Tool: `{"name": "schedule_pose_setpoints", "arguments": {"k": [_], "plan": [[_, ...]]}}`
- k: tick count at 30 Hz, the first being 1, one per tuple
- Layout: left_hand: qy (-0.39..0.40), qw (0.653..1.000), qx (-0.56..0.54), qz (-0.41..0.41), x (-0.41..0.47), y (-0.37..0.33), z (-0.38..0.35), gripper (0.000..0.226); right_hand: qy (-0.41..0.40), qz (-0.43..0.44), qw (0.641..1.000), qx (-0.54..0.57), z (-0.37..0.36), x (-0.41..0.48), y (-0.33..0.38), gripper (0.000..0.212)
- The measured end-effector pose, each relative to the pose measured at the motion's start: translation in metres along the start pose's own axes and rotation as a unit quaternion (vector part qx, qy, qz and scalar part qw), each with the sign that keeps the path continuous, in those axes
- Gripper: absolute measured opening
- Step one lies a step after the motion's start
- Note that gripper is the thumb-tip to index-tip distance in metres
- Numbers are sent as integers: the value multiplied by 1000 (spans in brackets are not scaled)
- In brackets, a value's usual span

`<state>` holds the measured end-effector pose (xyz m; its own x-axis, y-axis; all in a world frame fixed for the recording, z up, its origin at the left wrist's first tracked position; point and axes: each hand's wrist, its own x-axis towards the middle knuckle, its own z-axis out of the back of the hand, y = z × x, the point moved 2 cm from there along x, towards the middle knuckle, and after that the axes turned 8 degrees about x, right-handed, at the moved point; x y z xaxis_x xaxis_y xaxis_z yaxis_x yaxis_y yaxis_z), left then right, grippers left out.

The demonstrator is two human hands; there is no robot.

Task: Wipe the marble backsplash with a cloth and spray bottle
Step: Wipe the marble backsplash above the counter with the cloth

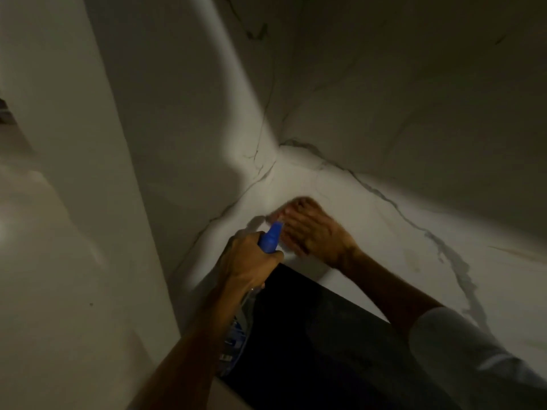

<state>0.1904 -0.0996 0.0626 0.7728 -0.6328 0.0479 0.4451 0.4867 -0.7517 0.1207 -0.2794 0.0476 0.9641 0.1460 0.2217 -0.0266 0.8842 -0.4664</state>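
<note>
Gripping spray bottle (270, 238) — left hand (248, 261), right hand (313, 229) flat beside marble corner (276, 155)

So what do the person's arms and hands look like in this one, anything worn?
Left hand and forearm are bare, no glove or watch showing. Right hand is bare and motion-blurred; a light grey sleeve covers that arm above the forearm.

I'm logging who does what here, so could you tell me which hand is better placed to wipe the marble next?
Probably the right hand: it is blurred but lies against the marble backsplash near the corner, while the left hand is closed around the spray bottle.
</note>
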Motion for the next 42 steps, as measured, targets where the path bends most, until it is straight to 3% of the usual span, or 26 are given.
{"name": "schedule_pose_setpoints", "arguments": {"k": [5,8,10,14,16,18,20,23,25,27,29,32,34,36,37,38,40,42], "plan": [[11,1000,0,-3,1,4,6,13,-79,-127,988,-41,33,14,-30,70],[12,1000,19,-4,-1,7,8,15,-84,-143,986,-32,16,5,-12,78],[7,999,35,-7,-3,9,7,16,-14,-114,993,0,-16,-7,10,83],[-2,999,29,-27,-6,13,3,14,159,-126,977,69,-78,-56,51,64],[-5,999,30,-28,-4,13,4,12,208,-123,968,73,-79,-68,51,57],[-2,999,34,-31,-5,10,6,15,231,-67,968,75,-54,-67,37,54],[4,999,25,-40,-5,6,7,18,152,-75,981,97,-17,-63,17,60],[18,998,15,-62,-5,-5,4,16,-18,-100,995,7,44,-46,-24,66],[24,997,-5,-66,-5,-14,2,10,-140,-154,978,-30,100,-32,-59,64],[27,997,-28,-67,-5,-20,2,11,-193,-195,959,-76,150,-22,-94,67],[26,996,-46,-66,-6,-24,2,14,-204,-226,947,-101,166,-21,-108,70],[13,995,-76,-66,-10,-30,2,19,-169,-156,969,-92,114,-44,-76,56],[10,993,-90,-75,-13,-33,1,24,-67,-61,993,-75,66,-80,-43,59],[13,991,-106,-84,-16,-36,0,28,63,-9,994,-84,40,-116,-24,86],[12,990,-109,-88,-16,-37,0,30,91,-9,993,-79,39,-125,-24,92],[8,990,-106,-91,-15,-39,-1,29,80,-13,995,-67,45,-126,-30,88],[3,991,-95,-92,-15,-43,-2,25,-19,-21,998,-52,73,-114,-49,69],[1,990,-103,-96,-18,-48,-3,22,-103,-77,989,-68,114,-100,-73,63]]}}
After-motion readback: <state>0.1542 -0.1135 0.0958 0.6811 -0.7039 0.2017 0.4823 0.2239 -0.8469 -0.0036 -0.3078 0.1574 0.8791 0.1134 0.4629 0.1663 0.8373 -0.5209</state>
